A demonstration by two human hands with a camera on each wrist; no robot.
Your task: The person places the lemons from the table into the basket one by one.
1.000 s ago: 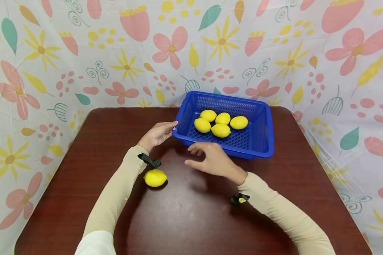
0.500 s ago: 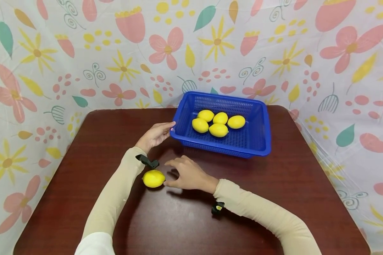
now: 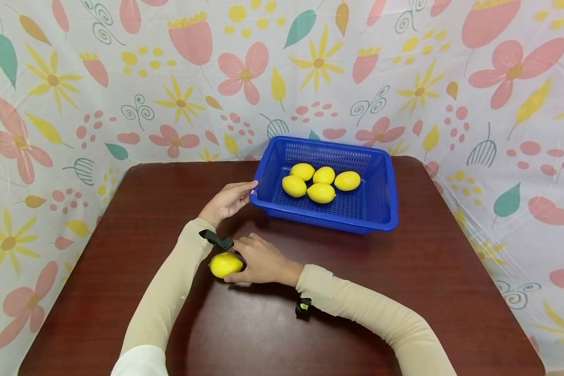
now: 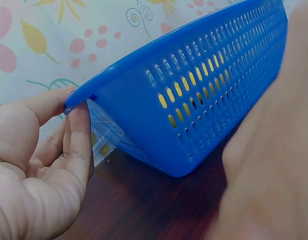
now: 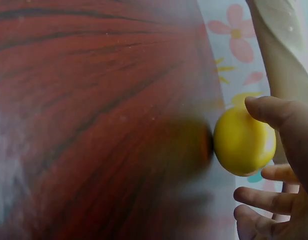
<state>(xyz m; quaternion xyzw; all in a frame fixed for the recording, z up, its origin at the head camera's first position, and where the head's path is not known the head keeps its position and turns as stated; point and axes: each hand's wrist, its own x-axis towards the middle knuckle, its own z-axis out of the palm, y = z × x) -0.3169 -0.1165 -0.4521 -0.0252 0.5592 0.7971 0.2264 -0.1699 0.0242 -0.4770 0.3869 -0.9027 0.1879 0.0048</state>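
A blue plastic basket stands at the back of the table with several yellow lemons lying in it. At its near left corner my left hand pinches the rim between thumb and fingers; the left wrist view shows the thumb on the rim and fingers beneath. Another lemon lies on the table beside my left wrist. My right hand is around that lemon from the right. In the right wrist view, the thumb lies against the lemon, with a fingertip at its other side.
The dark red-brown wooden table spreads out below. A flowered cloth hangs behind and beside it. My left forearm runs close along the left of the loose lemon. Each wrist carries a small black camera strap.
My right hand has moved left and down from in front of the basket to the loose lemon and closed around it. My left hand stays on the basket rim.
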